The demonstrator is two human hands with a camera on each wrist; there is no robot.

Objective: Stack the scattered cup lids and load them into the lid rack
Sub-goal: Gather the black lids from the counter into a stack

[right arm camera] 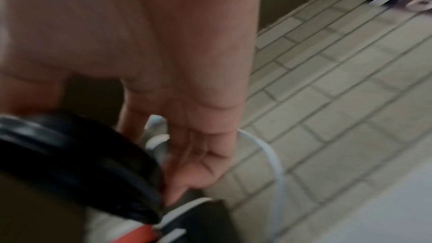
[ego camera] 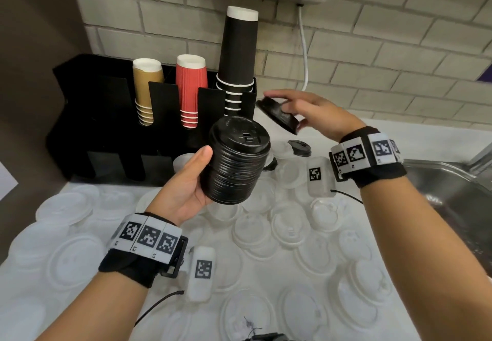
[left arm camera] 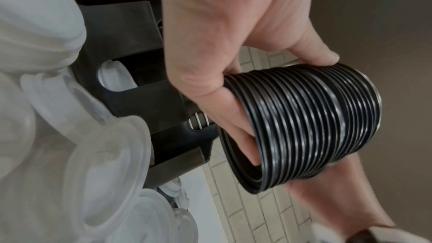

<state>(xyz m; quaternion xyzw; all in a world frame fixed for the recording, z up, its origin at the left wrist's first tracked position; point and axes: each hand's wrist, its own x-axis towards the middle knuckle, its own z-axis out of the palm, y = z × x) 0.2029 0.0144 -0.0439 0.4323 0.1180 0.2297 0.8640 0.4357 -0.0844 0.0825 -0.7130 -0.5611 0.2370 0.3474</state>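
Observation:
My left hand [ego camera: 191, 178] grips a tall stack of black lids [ego camera: 235, 162] in the air in front of the black rack [ego camera: 87, 117]; in the left wrist view the thumb and fingers wrap the ribbed stack of black lids [left arm camera: 304, 123]. My right hand [ego camera: 306, 111] holds a small bunch of black lids [ego camera: 279, 114] tilted, just right of the rack; the same black lids [right arm camera: 77, 165] look blurred in the right wrist view. Several clear lids [ego camera: 266, 231] lie scattered over the white counter [ego camera: 426, 138]. Another black lid [ego camera: 299, 147] rests on the counter.
The rack's upper slots hold stacks of tan cups [ego camera: 146, 90], red cups [ego camera: 191, 90] and black cups [ego camera: 238, 58]. A steel sink [ego camera: 452, 188] lies at the right. A white cable [ego camera: 304, 53] hangs down the brick wall.

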